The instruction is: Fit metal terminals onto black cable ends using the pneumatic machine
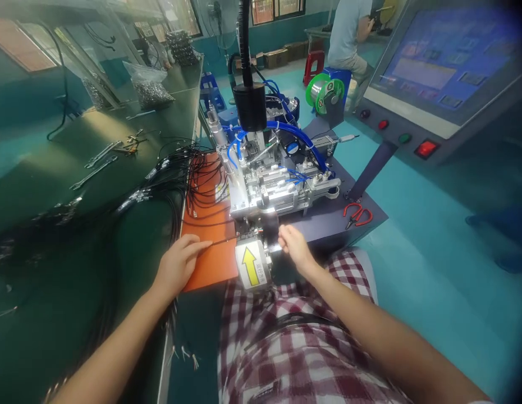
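A thin black cable [224,241] lies just off the centre of my head view, crossing an orange mat [214,265]; clock positions are taken from it. At 9 o'clock, my left hand [178,265] pinches the cable, thumb and fingertips nearly together. At 3 o'clock, my right hand [295,249] is loosely curled beside the front of the machine; whether it grips anything I cannot tell. At 4 o'clock stands a white cover [252,266] bearing a yellow arrow; toward 2, the blue-tubed pneumatic machine [282,197]. Farther out: red-handled pliers [357,215] at 3, a touchscreen panel [446,67] at 2, a seated co-worker [349,36] at 1, and two wrenches [94,173] at 10.
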`<state>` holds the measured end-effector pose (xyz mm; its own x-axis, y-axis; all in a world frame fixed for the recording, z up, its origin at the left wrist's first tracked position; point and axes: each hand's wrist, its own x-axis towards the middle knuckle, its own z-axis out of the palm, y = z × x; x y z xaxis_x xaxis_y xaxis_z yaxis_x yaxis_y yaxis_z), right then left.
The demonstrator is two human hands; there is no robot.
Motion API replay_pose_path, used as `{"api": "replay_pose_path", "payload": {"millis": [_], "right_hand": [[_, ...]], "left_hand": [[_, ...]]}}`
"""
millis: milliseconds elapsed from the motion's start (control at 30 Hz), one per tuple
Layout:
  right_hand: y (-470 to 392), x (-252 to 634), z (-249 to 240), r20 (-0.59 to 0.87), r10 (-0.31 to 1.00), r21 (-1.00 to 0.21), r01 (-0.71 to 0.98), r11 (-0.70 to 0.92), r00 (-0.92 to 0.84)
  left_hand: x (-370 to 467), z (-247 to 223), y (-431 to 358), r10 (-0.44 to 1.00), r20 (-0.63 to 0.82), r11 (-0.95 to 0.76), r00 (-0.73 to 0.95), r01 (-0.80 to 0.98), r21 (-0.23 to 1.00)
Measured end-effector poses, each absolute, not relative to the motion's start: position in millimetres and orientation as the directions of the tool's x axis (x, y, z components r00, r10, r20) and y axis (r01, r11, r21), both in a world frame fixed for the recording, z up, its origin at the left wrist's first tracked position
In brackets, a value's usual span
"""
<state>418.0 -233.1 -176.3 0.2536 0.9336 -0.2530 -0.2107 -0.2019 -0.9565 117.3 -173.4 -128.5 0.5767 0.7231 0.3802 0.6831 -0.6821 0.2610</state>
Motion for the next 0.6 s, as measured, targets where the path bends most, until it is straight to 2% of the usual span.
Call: {"api": "replay_pose_path", "payload": {"millis": [200,400,600], "right_hand": [[-311,477,-224,-0.367,0.874,-0.925,-0.027,-0.378,0.318],[-349,507,-266,-0.543,0.807,-0.782,0.209,-0.587,0.232],[-345,504,-290,-0.619,0.77,-0.698,0.34,-0.63,0.156]], "left_hand": [[124,-134,-173,0.779,0.371,-0.622,0.505,0.692,0.365],[121,-144,-171,0.808,0.337,-0.587,0.483,0.703,0.402],[121,-144,-174,0.81,0.322,-0.586,0.49,0.7,0.408]]}}
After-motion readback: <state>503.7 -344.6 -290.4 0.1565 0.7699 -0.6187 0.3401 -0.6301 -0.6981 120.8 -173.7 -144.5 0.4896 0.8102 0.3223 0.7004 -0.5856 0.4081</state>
